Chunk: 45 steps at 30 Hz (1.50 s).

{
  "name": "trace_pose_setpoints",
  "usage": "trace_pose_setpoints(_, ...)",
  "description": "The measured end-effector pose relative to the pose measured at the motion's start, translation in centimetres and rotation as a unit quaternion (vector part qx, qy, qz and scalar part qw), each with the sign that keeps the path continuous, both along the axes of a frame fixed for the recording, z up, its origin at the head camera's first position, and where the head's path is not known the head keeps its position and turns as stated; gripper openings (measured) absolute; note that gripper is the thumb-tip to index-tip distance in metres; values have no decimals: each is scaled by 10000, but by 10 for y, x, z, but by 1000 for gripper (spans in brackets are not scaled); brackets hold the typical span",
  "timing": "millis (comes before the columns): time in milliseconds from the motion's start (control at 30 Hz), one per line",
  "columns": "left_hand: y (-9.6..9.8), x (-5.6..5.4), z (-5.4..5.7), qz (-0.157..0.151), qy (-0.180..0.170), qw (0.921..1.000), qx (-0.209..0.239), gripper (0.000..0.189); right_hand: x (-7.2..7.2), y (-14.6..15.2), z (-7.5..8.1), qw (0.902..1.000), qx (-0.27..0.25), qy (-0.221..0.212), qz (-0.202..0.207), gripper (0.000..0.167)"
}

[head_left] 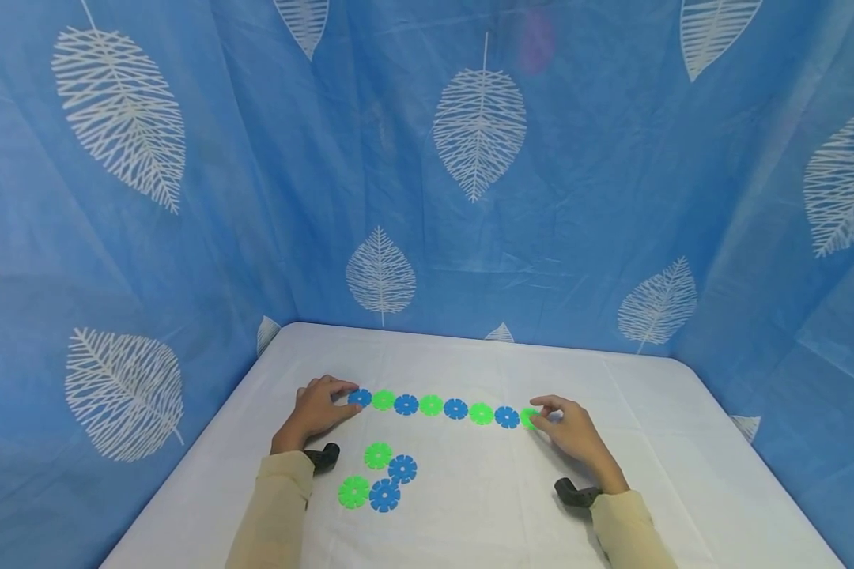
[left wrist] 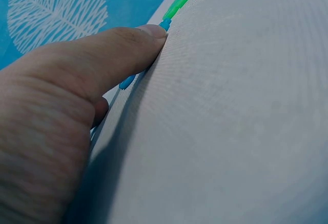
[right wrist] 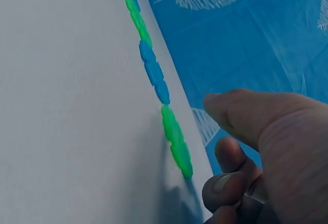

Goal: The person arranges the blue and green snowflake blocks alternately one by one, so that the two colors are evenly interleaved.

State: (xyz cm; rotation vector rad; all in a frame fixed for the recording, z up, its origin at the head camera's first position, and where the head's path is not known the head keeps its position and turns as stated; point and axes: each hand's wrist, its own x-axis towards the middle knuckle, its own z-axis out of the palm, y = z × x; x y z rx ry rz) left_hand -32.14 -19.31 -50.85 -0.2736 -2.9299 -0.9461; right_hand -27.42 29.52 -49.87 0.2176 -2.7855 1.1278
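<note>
A row of notched plastic connector discs, blue and green in turn, runs across the white table in the head view. At its left end my left hand (head_left: 320, 407) pinches a blue disc (head_left: 360, 397) between thumb and index finger. In the left wrist view the thumb (left wrist: 146, 37) lies on that disc's edge. My right hand (head_left: 569, 427) is at the other end, beside the last green disc (head_left: 529, 418), its thumb overlapping it in the head view. The right wrist view shows the fingers loosely bent and apart from this green disc (right wrist: 177, 142), holding nothing.
Nearer the front lie loose discs: a green one (head_left: 378, 455), a blue one (head_left: 402, 469), another green one (head_left: 353, 491) and another blue one (head_left: 384, 495). A blue curtain (head_left: 427, 190) with white leaf prints surrounds the table (head_left: 484, 514).
</note>
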Motion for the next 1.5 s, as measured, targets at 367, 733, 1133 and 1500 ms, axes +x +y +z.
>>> trace_pose_setpoints(367,0,3,1,43,-61,9999,80,45,1,-26,30,9986,-199,364,314,35)
trace_pose_setpoints(733,-1,-2,-6,81,111,9999,37,45,6,-63,68,9906,-561,999,748,34)
trace_pose_setpoints(1133,-1,-1,-3,70,69,9999,39,45,13,-107,92,9837,-911,771,1343,33)
trace_pose_setpoints(1500,-4,-6,-7,-15,84,10000,-8,46,17,-147,84,9723,-1211,506,1935,33)
